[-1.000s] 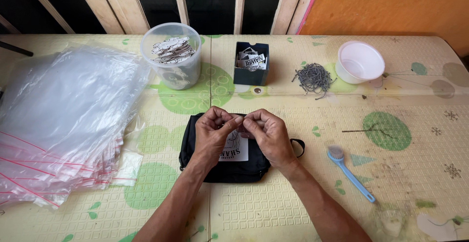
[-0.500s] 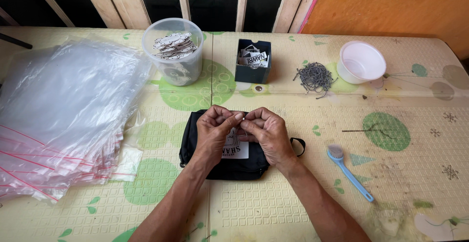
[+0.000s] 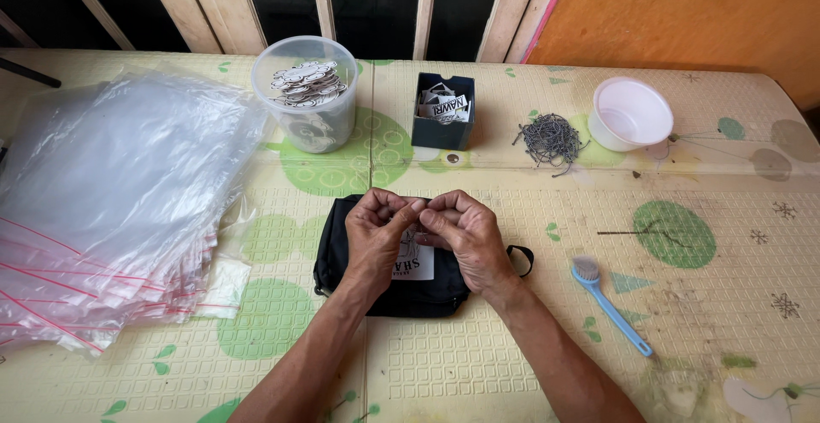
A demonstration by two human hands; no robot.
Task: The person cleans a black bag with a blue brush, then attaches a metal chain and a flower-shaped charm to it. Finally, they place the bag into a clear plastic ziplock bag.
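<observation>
Looking down at a small black fabric pouch (image 3: pixel 401 291) with a white printed label, lying flat on the pale yellow surface (image 3: pixel 530 363) with green leaf and circle patterns. Both hands are hovering right over the top of that pouch. The left hand (image 3: pixel 380 233) and the right hand (image 3: pixel 465 231) are curled in with their fingertips pressed together, pinching something tiny between them, but it's too small to make out what it is, so I can't say more than that they're clenched on some little item. A short black loop (image 3: pixel 523 259) sticks out of the pouch's right side.

Everything else, going by the pouch: just left of it sits a thick stack of clear plastic zip bags with red seal strips (image 3: pixel 111 210), almost touching it. Behind the pouch and a bit left is a clear round plastic tub (image 3: pixel 306 99) holding small white round tags. Straight behind it stands a little dark blue open box (image 3: pixel 442 116) stuffed with printed white cards. Behind and to the right there's a loose heap of thin grey metal ball chains (image 3: pixel 551 140), and further right an empty white plastic bowl (image 3: pixel 630 114), just beside the heap. To the right of the pouch, well apart from it, lies a light blue plastic brush with a long handle (image 3: pixel 611 303), angled diagonally
</observation>
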